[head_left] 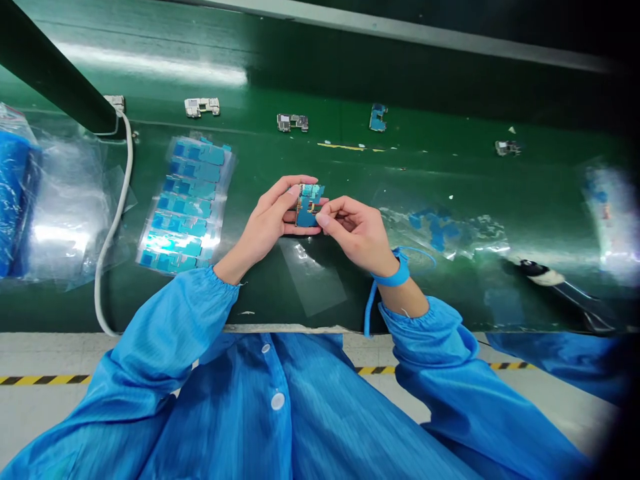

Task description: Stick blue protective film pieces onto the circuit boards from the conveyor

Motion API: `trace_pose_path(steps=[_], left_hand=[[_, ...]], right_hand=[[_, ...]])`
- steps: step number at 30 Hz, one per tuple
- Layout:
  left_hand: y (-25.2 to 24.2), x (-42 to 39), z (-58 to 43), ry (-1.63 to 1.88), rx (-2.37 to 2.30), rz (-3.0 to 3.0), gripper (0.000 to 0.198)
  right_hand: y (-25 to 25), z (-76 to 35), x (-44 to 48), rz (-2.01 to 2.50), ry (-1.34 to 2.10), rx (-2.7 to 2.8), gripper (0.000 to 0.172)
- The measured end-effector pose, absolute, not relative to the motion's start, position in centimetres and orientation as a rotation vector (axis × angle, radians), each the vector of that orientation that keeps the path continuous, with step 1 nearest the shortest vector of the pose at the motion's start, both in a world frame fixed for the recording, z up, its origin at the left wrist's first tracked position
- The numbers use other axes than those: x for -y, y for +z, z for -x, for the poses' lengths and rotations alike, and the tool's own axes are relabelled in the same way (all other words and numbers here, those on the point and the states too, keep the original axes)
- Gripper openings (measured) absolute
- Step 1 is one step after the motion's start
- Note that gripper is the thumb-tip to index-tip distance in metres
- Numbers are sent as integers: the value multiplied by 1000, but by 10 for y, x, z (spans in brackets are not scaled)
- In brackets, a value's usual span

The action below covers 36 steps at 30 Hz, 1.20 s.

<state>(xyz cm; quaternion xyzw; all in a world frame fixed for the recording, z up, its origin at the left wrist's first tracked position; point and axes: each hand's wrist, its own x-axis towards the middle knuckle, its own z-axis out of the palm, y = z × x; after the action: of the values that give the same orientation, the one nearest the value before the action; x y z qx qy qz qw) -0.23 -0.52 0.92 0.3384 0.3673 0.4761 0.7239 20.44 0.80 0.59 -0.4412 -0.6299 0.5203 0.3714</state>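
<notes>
My left hand (pixel 273 217) holds a small circuit board (pixel 307 215) by its edges, fingers behind and thumb at the upper left. Blue film covers much of the board's face. At the board's lower right edge, my right hand (pixel 353 227) pinches with thumb and forefinger; whether film or only the board's edge is between the fingertips is too small to tell. A blue wrist strap (pixel 393 273) with a coiled cord is on my right wrist. Left of my hands lies a sheet of blue film pieces (pixel 187 197) in several rows. A clear plastic sheet (pixel 313 277) lies below the board.
Along the back of the green bench lie several boards: a silvery one (pixel 202 107), a darker one (pixel 293 123), a blue-covered one (pixel 378 118). Blue film scraps (pixel 435 227) sit at right, near a black-handled brush (pixel 555 283). A white cable (pixel 113 233) and plastic bags (pixel 65 207) occupy the left.
</notes>
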Motion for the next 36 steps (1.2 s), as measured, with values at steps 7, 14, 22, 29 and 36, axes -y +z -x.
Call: trace_pose_path(steps=[7,14,22,29,36], left_hand=[[6,5,2,1064,-789,-755,35],[4,4,1,1073,-788,-761,34],[8,4,2,1046,-813,-762,36],[7,4,2,1046,-808,-772,34],[6,4,2,1043,-817,-773,35]], right_hand=[[7,-202,-7,1139,1319,1622,49],[6,-201,-6,1151,1326,1587,49],[5,-201,-8,1144,1326,1588,51],[6,-202,-7,1145,1331,1595,50],[4,-201,-8,1137,1349,1575,51]])
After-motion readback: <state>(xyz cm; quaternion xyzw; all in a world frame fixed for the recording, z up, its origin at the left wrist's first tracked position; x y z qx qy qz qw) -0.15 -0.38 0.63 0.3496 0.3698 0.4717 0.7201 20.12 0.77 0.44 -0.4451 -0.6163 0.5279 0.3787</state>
